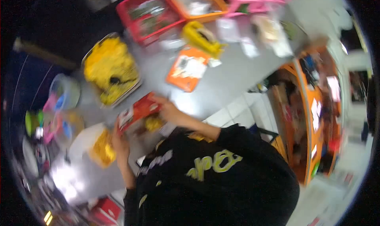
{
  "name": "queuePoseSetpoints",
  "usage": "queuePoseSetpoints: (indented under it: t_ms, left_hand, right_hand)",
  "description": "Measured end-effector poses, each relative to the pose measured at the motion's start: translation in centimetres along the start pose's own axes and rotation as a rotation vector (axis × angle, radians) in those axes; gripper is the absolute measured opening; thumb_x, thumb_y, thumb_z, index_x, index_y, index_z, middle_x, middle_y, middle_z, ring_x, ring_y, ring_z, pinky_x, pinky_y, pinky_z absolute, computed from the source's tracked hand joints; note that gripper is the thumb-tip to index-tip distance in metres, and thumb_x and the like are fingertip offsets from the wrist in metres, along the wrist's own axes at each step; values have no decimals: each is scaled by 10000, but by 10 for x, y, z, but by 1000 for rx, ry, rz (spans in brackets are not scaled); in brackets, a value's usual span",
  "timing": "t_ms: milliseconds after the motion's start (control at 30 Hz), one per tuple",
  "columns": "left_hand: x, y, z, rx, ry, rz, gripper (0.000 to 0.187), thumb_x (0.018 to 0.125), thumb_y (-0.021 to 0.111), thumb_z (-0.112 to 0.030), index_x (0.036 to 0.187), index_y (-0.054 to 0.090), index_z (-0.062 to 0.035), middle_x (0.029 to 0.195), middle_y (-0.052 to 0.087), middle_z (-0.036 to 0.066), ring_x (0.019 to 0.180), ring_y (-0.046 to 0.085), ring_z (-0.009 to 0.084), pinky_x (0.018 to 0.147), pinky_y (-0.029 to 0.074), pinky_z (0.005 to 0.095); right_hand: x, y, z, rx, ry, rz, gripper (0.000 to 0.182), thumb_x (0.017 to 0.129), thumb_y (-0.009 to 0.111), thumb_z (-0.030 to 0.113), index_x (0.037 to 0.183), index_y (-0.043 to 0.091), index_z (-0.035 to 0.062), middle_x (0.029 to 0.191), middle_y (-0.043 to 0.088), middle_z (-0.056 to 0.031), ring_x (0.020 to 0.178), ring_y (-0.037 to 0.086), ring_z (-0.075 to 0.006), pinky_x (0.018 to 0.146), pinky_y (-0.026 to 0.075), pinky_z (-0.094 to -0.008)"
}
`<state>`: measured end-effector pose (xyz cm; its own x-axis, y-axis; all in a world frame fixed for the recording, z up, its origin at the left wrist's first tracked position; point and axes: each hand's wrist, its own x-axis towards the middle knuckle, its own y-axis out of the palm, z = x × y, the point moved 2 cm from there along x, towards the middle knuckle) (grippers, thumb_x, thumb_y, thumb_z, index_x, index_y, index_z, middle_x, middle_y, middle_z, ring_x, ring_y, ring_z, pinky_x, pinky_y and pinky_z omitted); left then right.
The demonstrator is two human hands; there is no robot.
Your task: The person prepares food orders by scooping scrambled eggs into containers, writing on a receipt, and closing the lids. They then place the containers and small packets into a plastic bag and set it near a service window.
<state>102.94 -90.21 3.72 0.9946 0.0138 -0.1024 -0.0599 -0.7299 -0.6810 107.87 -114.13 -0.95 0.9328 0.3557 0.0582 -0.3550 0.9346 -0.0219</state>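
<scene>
A red packet [138, 111] with a pale printed patch is stretched between my two hands. My right hand [170, 110] grips its upper right end, and my left hand [120, 143] has its lower left end. Below the red part is a small yellow mass [153, 123]; blur hides whether it sits inside the packet. Just left of my left hand lies a heap of yellow food pieces [103, 149] on a white sheet or plate [81, 143]. Beyond the packet stands a tray [138, 83] heaped with yellow food pieces [109, 63], a dark-handled utensil [114, 80] resting in it.
An orange packet [188, 69] and a yellow tape-dispenser-like object [202, 38] lie on the grey table [229, 81]. Red [126, 18], orange [221, 10] and pink [233, 6] baskets line the far edge. Clear plastic tubs [75, 93] stand at left; orange shelves [310, 127] at right.
</scene>
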Motion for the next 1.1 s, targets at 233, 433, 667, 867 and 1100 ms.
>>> queuePoseSetpoints:
  t_ms: [233,433,667,867,1100]
  left_hand:
    - [-13,23,29,-103,136,-82,542,957,307,-397,1294,422,12,1297,442,198,1217,408,314,992,350,418]
    - [-26,25,25,-344,227,-76,632,930,324,-494,1356,335,-27,1382,333,186,1282,322,311,1027,301,457]
    - [-2,18,95,-938,-221,484,481,932,467,-284,1347,316,-92,1354,354,144,1170,429,276,907,426,390]
    - [-2,67,55,361,255,-289,559,943,384,-408,1291,308,23,1360,260,288,1251,301,421,998,310,453]
    - [-3,13,-7,482,521,343,1013,670,658,-581,1397,193,-50,1438,129,268,1304,167,448,1032,185,560]
  right_hand:
    - [-8,-22,9,8,121,157,393,838,572,172,1199,453,75,1148,530,-107,1022,515,-222,875,419,-307]
    - [-23,-15,19,44,301,238,396,810,612,221,1171,472,134,1263,453,-115,1156,411,-268,917,325,-425]
    - [-35,-1,3,-483,237,171,491,797,615,198,1242,408,192,1381,308,-193,1322,204,-344,939,236,-514]
    - [-1,8,-5,-934,-221,548,931,573,793,389,1353,316,215,1465,123,-197,1343,115,-401,959,262,-520]
    - [26,11,5,-1124,-273,708,1147,369,854,437,1367,312,276,1411,208,-199,1280,181,-455,957,322,-529]
